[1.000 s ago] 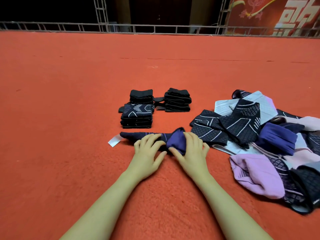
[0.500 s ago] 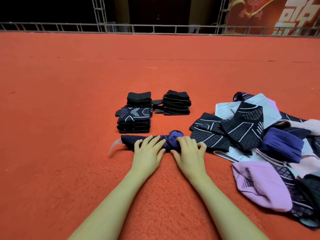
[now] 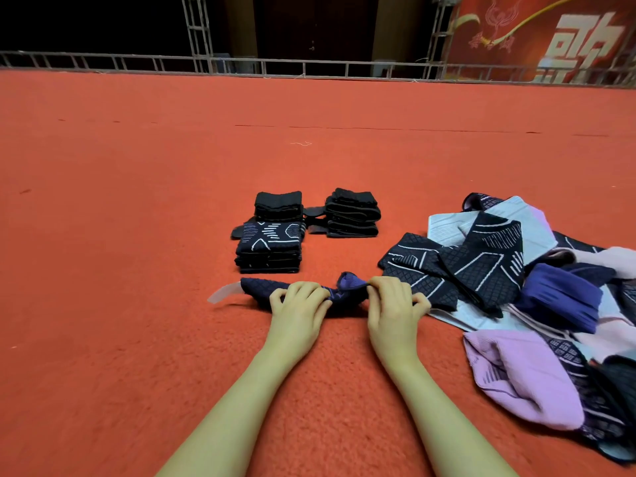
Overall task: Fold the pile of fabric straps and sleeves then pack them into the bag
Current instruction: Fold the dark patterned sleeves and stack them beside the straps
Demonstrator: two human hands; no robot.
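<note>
Just in front of the nearest folded stack point(image 3: 270, 251), a dark navy sleeve point(image 3: 261, 290) lies flat across the red carpet point(image 3: 137, 235). Both hands are on it. Left hand point(image 3: 297, 306) has fingers curled down onto the middle of the sleeve, probably pinning it so it can't slide. Right hand point(image 3: 394, 304) pinches the sleeve's right end, where the purple inner side shows at a raised cuff; looks like it's being turned or doubled over toward the left for the fold.

White tag point(image 3: 223, 292) sticks out of the sleeve's left end, away from the stack's right side. Too blurred to read any print on it.

Behind that stack sits a smaller black stack point(image 3: 278, 204), and to its right a third black stack point(image 3: 352, 213). All squared up, so I'd say folding is partly done.

Right of the stack, the unfolded pile point(image 3: 516, 287) is still large: black patterned pieces, pale grey, purple, lilac. It sits within the right hand's reach, likely so the next piece can be pulled straight over.

No bag in view, so packing hasn't started as far as I can tell.

Writing: far beyond the stack, upper right, a red banner point(image 3: 550, 36) has large white characters, cut off by the frame; can't read them reliably.
</note>
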